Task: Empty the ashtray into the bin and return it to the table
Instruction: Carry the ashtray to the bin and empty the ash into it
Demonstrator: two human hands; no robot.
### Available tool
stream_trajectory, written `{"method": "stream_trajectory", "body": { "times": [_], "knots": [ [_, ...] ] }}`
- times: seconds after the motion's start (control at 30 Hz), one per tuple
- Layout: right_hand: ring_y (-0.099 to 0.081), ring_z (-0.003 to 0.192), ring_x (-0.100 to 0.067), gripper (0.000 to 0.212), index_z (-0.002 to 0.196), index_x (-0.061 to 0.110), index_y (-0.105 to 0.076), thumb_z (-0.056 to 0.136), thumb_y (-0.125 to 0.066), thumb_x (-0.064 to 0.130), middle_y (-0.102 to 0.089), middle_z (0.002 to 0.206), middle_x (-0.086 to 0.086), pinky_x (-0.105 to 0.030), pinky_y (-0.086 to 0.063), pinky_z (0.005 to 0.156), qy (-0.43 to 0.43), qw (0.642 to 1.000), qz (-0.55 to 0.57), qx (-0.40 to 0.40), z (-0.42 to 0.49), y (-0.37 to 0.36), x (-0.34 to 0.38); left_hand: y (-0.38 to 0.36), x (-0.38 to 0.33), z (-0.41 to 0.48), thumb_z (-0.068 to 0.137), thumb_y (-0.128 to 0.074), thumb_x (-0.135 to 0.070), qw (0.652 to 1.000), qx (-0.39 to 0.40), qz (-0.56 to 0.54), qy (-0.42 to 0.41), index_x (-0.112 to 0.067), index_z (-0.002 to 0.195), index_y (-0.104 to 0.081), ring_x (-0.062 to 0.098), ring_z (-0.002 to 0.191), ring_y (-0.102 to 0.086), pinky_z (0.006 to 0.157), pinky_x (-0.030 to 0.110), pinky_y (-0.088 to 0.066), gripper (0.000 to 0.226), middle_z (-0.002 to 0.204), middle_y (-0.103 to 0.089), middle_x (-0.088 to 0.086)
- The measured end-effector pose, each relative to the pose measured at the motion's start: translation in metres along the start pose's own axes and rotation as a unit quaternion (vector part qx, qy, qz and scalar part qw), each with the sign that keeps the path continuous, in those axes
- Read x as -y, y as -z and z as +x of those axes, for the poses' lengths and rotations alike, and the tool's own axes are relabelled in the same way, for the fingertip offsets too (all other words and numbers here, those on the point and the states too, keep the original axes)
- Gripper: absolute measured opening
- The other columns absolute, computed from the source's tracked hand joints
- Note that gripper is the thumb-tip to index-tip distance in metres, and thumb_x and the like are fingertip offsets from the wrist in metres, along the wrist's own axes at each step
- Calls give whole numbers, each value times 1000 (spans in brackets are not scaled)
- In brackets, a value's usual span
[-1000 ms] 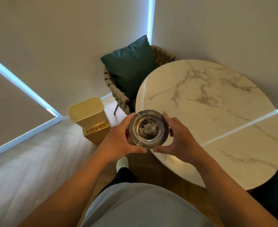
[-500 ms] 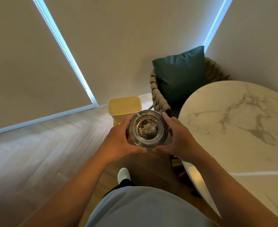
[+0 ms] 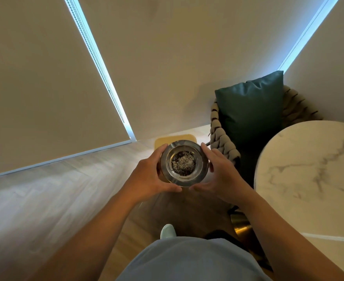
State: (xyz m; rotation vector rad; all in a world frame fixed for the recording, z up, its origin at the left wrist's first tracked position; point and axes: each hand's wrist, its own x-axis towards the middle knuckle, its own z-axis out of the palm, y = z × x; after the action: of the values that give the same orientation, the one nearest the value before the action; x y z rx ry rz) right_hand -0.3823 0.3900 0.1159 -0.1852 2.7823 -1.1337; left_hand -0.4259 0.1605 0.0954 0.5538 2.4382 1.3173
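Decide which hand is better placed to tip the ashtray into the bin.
Left, marginally. The left hand wraps the ashtray more fully; the right hand only steadies it. The bin lies straight ahead.

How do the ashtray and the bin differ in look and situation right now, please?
The ashtray is shiny round metal; the bin is matte yellow and squarish. The ashtray is held up level by the left hand and right hand; the bin stands on the floor, mostly hidden behind it. The ashtray holds dark and pale ash; the bin's contents cannot be seen.
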Motion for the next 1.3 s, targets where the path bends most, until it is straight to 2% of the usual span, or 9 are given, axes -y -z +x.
{"method": "stream_trajectory", "body": {
  "times": [0.13, 0.2, 0.3, 0.53, 0.67, 0.8, 0.93, 1.1, 1.3],
  "knots": [
    [-36, 96, 25, 126, 152, 11, -19, 54, -61, 78, -35, 108, 17, -5, -33, 68, 1, 1000, -4, -4, 20, -5, 3, 12, 12, 10, 46, -87, -63, 1000, -4, 0, 10, -48, 143, -28, -15, 92, -57, 69, 3, -45, 115, 100, -57, -39],
    [-35, 96, 26, 126, 152, 12, -18, 55, -69, 74, -36, 110, 17, -6, -32, 69, 4, 1000, -8, 1, 30, -7, 2, 16, 17, 16, 45, -87, -64, 1000, -8, -5, 15, -50, 142, -29, -15, 91, -57, 69, 3, -45, 114, 100, -57, -39],
    [-35, 97, 24, 124, 152, 13, -18, 57, -83, 58, -36, 112, 17, -7, -33, 71, 9, 1000, -10, 13, 43, -9, -2, 21, 18, 23, 44, -87, -63, 1000, -17, -5, 20, -67, 131, -26, -15, 92, -57, 68, 2, -45, 106, 99, -57, -44],
    [-36, 99, 24, 122, 152, 19, -19, 56, -83, 59, -32, 106, 34, -5, -33, 73, 12, 1000, 1, 25, 73, -6, -15, 26, 19, 45, 48, -90, -56, 999, -31, -11, 20, -70, 127, -24, -15, 89, -58, 67, 1, -43, 104, 104, -57, -43],
    [-36, 104, 24, 114, 147, 26, -21, 55, -74, 67, -29, 111, 50, 3, -38, 73, 20, 999, 21, 43, 92, 4, -23, 23, 19, 63, 47, -89, -59, 999, -37, -13, 37, -69, 128, -23, -17, 87, -56, 66, 0, -41, 104, 102, -56, -45],
    [-36, 100, 23, 119, 151, 19, -19, 58, -85, 53, -32, 111, 33, 1, -37, 73, 28, 999, 6, 45, 112, 14, -43, 18, 17, 87, 46, -87, -61, 998, -40, -13, 55, -62, 133, -27, -15, 92, -56, 67, 2, -44, 106, 103, -56, -45],
    [-38, 91, 17, 123, 153, 18, -15, 58, -88, 49, -34, 116, 18, -3, -30, 76, 24, 998, 0, 64, 131, 29, -66, 8, 15, 112, 49, -91, -55, 997, -41, -13, 70, -45, 142, -31, -9, 96, -59, 69, 6, -48, 112, 108, -59, -32],
    [-41, 90, 10, 121, 152, 16, -18, 59, -88, 46, -48, 125, 2, -2, -33, 71, 46, 996, -9, 77, 155, 45, -88, -3, 10, 141, 52, -93, -47, 995, -52, -10, 85, -46, 142, -31, -7, 98, -61, 72, 6, -49, 109, 110, -56, -34],
    [-42, 88, 3, 119, 152, 16, -18, 60, -86, 49, -48, 129, -2, 0, -33, 68, 51, 994, -5, 93, 180, 55, -110, -12, 10, 167, 50, -92, -49, 992, -64, -13, 105, -45, 142, -30, -8, 95, -61, 71, 6, -49, 111, 108, -57, -32]
  ]
}}
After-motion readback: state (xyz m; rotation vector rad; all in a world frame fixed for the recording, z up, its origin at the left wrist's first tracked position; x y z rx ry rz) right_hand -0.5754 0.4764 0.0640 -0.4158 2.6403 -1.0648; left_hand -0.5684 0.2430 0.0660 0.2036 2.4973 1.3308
